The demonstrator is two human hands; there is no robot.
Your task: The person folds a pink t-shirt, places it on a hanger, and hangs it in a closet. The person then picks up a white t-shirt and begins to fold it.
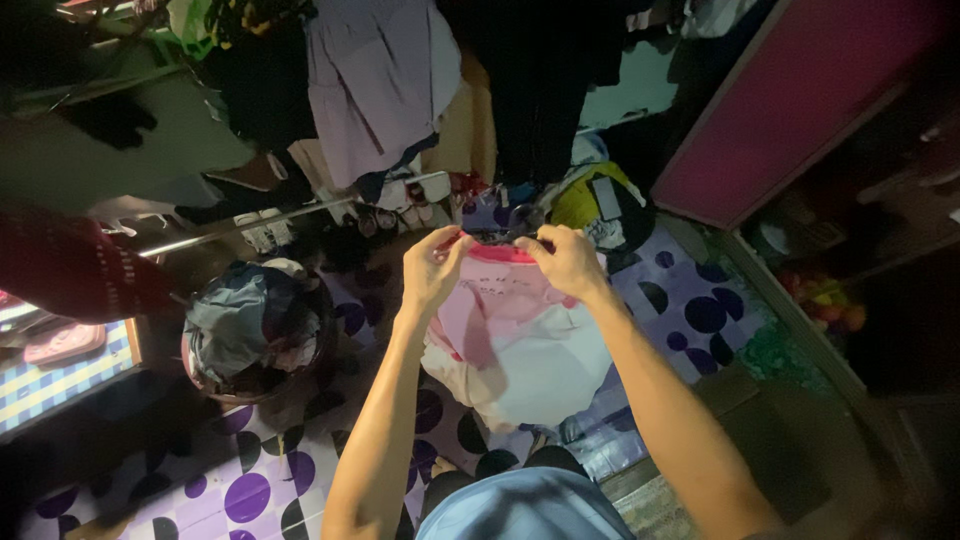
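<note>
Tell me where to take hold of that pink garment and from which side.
Take the pink garment at its darker pink top edge, one grip near each end, coming from above. The left hand and right hand already pinch it there. That band looks firm and stretched straight, while the pale cloth below hangs loose and bunched, so a lower grip would probably gather folds.

Dim, grainy view; light pools centrally, edges sink into soft darkness
</note>
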